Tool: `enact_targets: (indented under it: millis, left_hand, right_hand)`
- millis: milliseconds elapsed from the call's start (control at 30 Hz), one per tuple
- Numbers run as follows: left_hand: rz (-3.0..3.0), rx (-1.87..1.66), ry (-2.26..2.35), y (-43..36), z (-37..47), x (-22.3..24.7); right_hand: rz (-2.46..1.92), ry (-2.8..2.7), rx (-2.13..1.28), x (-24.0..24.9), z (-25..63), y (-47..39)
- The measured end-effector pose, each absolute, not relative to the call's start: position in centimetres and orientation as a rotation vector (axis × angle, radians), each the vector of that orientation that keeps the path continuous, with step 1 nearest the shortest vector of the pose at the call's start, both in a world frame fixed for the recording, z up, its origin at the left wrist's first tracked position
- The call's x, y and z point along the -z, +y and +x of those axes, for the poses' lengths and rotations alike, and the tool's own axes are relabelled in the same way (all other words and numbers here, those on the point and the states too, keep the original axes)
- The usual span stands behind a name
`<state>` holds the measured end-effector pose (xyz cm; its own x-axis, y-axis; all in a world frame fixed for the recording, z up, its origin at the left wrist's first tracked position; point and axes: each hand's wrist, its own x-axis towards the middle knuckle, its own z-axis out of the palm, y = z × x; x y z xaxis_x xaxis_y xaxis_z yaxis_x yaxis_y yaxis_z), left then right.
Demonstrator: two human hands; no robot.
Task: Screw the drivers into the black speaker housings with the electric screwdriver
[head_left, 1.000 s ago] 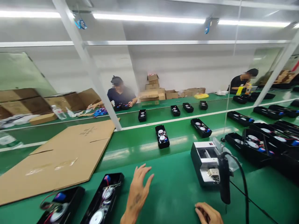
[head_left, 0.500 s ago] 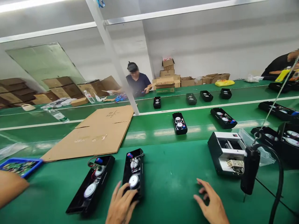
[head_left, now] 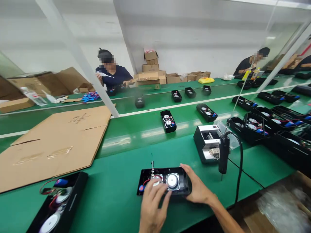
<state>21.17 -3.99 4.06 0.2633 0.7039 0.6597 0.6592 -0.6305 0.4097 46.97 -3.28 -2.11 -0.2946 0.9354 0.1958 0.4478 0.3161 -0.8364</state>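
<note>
A black speaker housing (head_left: 161, 191) lies crosswise before me, with two round speakers, red wires and a blue capped part inside. A small circuit board (head_left: 152, 168) stands on edge at its back left. Around the housing's right end my right hand (head_left: 198, 187) is closed, thumb on the near side hidden in part. My left hand (head_left: 154, 205) reaches over the front edge, fingers apart over the left speaker; whether they touch it I cannot tell. Another open speaker housing (head_left: 60, 207) with loose wires lies at the lower left.
A black electric screwdriver (head_left: 224, 153) hangs on a cable at right, before a white-and-black screw feeder (head_left: 209, 142). Flat cardboard (head_left: 60, 139) covers the left. Housings rest on the green belt (head_left: 136, 129); several are stacked at right (head_left: 274, 126). Co-workers sit across the line.
The housing under my left hand has turned from lengthwise to crosswise and shifted right. My right hand has come from empty space onto its end. The view has swung right.
</note>
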Motion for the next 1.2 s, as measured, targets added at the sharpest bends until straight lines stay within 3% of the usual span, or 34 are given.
enact_targets:
  millis: [100, 333, 567, 767, 1033, 1200]
  left_hand:
    - [2.286, -1.364, 1.474, -2.7, 18.6, -2.9]
    - [2.057, -0.98, 1.378, -1.5, 18.2, 0.4]
    - [2.037, -1.006, 1.339, -1.8, 18.0, 1.0]
    - [2.088, -1.026, 1.324, -1.7, 17.8, 0.8]
    - [1.969, -1.178, 1.402, -1.6, 19.0, 0.7]
    - [1.984, -1.235, 1.42, -2.5, 19.7, -0.2]
  right_hand:
    - [-1.252, -2.014, -0.992, -0.1, 52.0, -1.7]
    - [-1.34, -2.131, -1.136, -4.9, 55.0, -1.2]
    - [-1.376, -1.688, -1.023, -9.3, 46.7, 1.4]
    - [-1.618, -1.908, -0.944, -9.9, 40.0, 4.0]
    - [-1.282, -1.629, -1.487, -9.7, 45.3, 5.7]
    - [-1.136, -2.115, -1.093, -9.7, 47.6, -0.7]
